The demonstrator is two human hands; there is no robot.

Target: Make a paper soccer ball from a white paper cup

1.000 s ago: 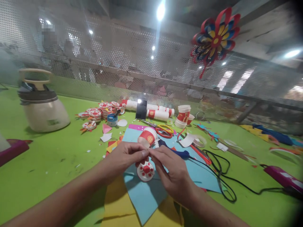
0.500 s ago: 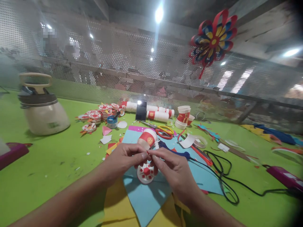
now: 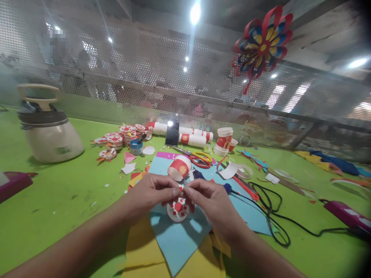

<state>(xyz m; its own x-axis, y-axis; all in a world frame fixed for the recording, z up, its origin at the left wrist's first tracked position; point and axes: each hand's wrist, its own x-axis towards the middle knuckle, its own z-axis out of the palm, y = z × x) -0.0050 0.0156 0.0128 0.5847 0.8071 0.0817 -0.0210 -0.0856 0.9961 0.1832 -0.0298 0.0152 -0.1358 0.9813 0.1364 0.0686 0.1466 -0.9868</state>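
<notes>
Pinching a small red piece (image 3: 180, 189) between the closed fingers of the left hand (image 3: 152, 193), with the right hand (image 3: 211, 199) just beside it, fingertips also pressed together; cannot tell whether on anything. Just below the fingers, a white disc (image 3: 177, 211) with red patches, over the blue sheet (image 3: 181, 241), its upper part covered by the hands. Directly beyond, close to the fingertips, a tipped red-and-white paper cup (image 3: 179, 168). Behind the right hand and mostly hidden by it, a dark blue tool (image 3: 228, 188), trailing a black cord (image 3: 268, 211) in loops across the right side toward a purple box (image 3: 344, 215). Crowding that side too: red-and-yellow-handled scissors (image 3: 201, 159) and a roll of tape (image 3: 245, 171). Farther left on the green tabletop (image 3: 72, 200), a blue jar (image 3: 136, 147) just beside a pile of decorated discs (image 3: 115, 139), then a large pale jug (image 3: 55, 137). Along the back, a dark, phone-like slab (image 3: 172, 133) upright before rows of nested cups (image 3: 193, 139), with a mesh screen (image 3: 139, 77) behind.
</notes>
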